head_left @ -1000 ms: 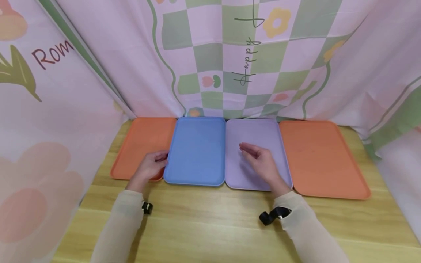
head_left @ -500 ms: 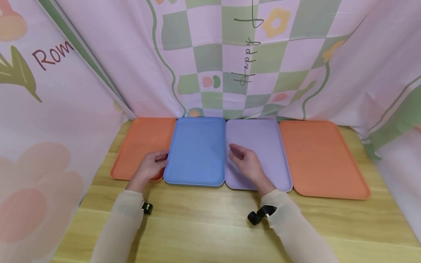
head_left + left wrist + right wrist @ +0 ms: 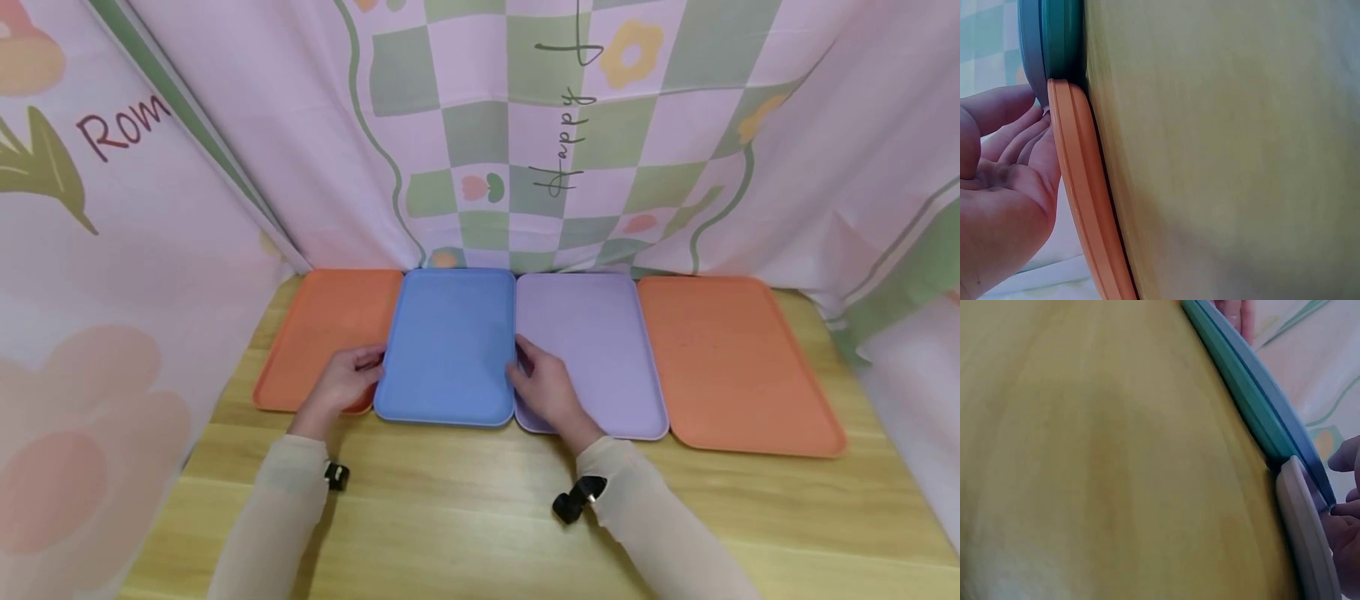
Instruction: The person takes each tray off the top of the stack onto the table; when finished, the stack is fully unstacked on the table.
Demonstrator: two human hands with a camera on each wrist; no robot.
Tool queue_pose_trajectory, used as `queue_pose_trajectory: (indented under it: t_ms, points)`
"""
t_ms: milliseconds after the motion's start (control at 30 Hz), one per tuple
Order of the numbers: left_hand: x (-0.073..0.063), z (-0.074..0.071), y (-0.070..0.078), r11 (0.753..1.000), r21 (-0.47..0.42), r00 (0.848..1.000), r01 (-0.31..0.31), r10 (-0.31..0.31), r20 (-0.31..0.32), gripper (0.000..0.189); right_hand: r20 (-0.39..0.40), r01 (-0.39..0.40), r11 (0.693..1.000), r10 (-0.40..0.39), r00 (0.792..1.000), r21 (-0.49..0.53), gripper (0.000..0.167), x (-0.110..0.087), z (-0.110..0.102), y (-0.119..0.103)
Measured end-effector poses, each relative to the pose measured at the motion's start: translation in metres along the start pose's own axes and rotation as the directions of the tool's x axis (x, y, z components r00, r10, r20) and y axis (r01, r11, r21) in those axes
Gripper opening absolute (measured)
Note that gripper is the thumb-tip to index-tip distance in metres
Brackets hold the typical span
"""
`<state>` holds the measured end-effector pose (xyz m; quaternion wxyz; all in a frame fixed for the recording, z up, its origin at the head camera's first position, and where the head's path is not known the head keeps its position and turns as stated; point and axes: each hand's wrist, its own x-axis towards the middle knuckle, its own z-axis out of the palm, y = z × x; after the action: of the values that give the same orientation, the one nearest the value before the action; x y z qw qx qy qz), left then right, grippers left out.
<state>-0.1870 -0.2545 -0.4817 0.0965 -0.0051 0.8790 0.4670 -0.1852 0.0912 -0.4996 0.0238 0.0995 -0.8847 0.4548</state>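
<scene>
A blue tray (image 3: 453,346) lies on top of a green tray (image 3: 1063,40), which shows only from the side in the wrist views. My left hand (image 3: 347,379) is at the blue tray's left edge, over the left orange tray (image 3: 330,312); thumb and fingertips reach the rim. At the opposite edge is my right hand (image 3: 547,387), above the purple tray (image 3: 592,333). Its fingertips (image 3: 1342,510) are right at the blue rim, with the thumb standing a little apart. The blue tray still rests flat on the green one.
A larger orange tray (image 3: 738,362) ends the row on the right. All trays stand side by side on a wooden table (image 3: 450,517), against a checked curtain (image 3: 517,133) at the back. More patterned cloth (image 3: 112,317) hangs along the left side.
My right hand has moved left across the purple tray to the blue tray's right edge. The left hand and the trays have stayed in place.
</scene>
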Motion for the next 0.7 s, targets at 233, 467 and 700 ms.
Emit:
queue_pose_trajectory:
  t_ms: [233, 467, 700]
  points:
    - [-0.001, 0.0, 0.001, 1.0, 0.008, 1.0, 0.006, -0.006, 0.006, 0.048, -0.02, -0.026, 1.0, 0.026, 0.999, -0.003, 0.06, -0.001, 0.006, -0.001]
    - [-0.002, 0.0, 0.003, 1.0, 0.014, 1.0, 0.015, -0.016, 0.008, 0.048, -0.028, -0.09, 0.995, 0.091, 0.995, 0.045, 0.061, -0.002, 0.011, -0.007]
    - [-0.001, 0.001, 0.004, 1.0, 0.018, 1.0, 0.015, -0.016, 0.007, 0.048, -0.13, -0.101, 0.989, 0.114, 0.985, 0.106, 0.057, 0.0, 0.018, -0.01]
